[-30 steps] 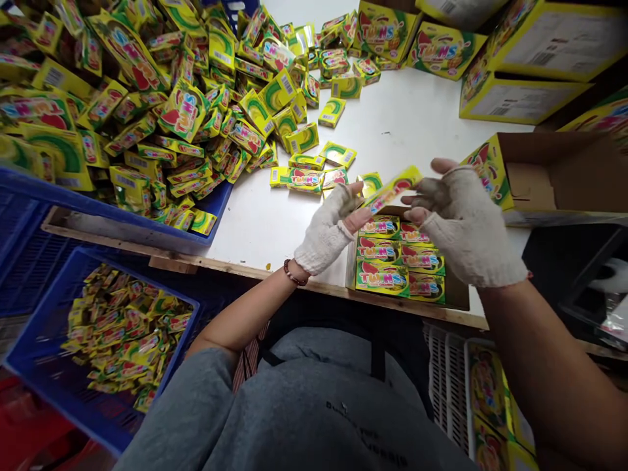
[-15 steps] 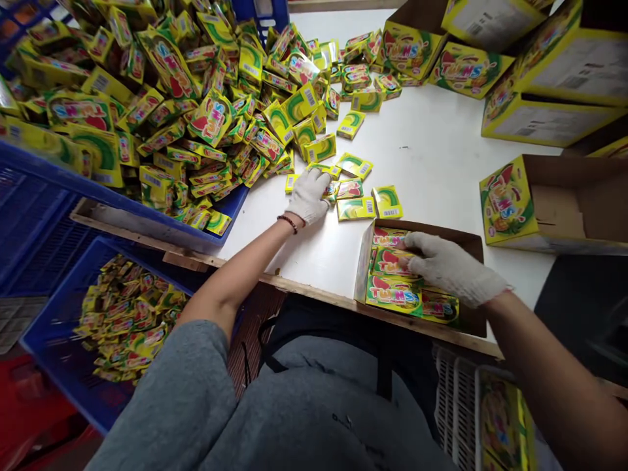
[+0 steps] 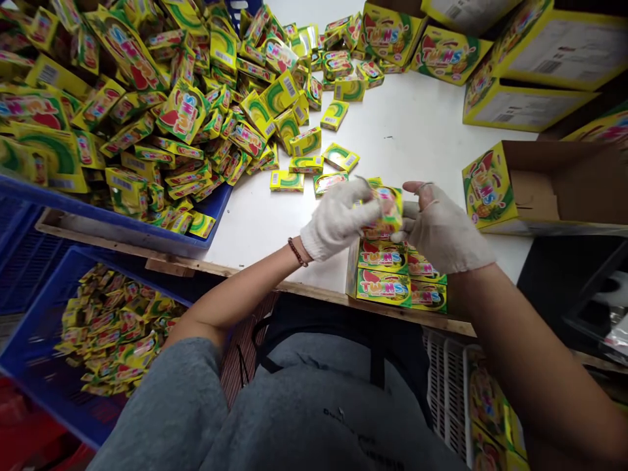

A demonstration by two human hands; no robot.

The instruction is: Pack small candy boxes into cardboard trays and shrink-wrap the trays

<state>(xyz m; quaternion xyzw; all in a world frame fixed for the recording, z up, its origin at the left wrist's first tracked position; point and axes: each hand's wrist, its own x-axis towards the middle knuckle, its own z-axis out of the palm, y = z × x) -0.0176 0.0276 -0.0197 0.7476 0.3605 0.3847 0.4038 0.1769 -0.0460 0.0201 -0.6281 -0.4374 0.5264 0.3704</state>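
Observation:
My left hand (image 3: 346,219), in a white glove, grips a small yellow-green "Twins" box (image 3: 391,204) above the far end of an open carton (image 3: 352,269). The held box is slightly blurred. Facing it from the right is my gloved right hand (image 3: 439,229), thumb apart from the fingers; its fingertips are at the box's right edge, and I cannot tell if they touch. Inside the carton, small Twins boxes (image 3: 383,286) lie face up in rows. Both hands hide the carton's far part. A few loose small boxes (image 3: 331,183) lie just beyond my left hand.
A big heap of small boxes (image 3: 184,111) fills a blue crate (image 3: 191,241) at the left. Below stands another blue crate (image 3: 29,350) of small boxes. Large cartons (image 3: 530,104) are stacked at the right, near an open one (image 3: 490,186). The white table (image 3: 407,140) has a wooden edge.
My left hand has moved right from the loose boxes to above the carton, now with a small box in it. My right hand has lifted off the boxes in the carton.

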